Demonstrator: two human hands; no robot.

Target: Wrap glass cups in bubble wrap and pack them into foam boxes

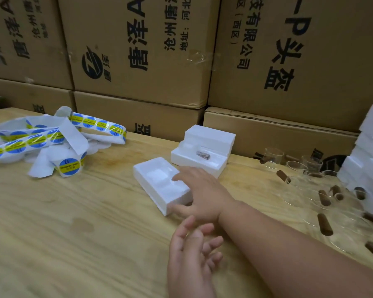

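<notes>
1. Nearest: left hand point(194, 248) hovers low over the worktop point(73, 233), fingers loosely spread, holding nothing.
2. Just beyond it, right hand point(202, 190), arm coming in from the right side. Fingers lie fairly straight on the top/right edge of an open foam box half point(159, 181), thumb against its near side. Looks like touching or steadying, not a firm grip.
3. That box half has an empty moulded hollow; no cup in it.
4. Behind it, touching or just beside: a second foam box point(202, 151), w/ another foam piece resting on its back part. Something small & dark sits in its hollow; can't tell what it is.
5. Right side: a cluster of glass cups point(310, 190) w/ brown wooden handles, some upright, some lying over, all bare. No bubble wrap seen on any of them, or anywhere on the worktop.
6. Far right: stack of foam boxes point(370, 151), closed as far as I can tell; can't tell if packed or empty.
7. Left: loose strips of round blue/yellow stickers point(30, 143) on white backing.
8. Back: wall of printed cardboard cartons point(138, 50).
9. Progress, my guess: early for this cup. Box is being set out; still to do: pick a cup, wrap it, seat it, close the box. Many cups left.
</notes>
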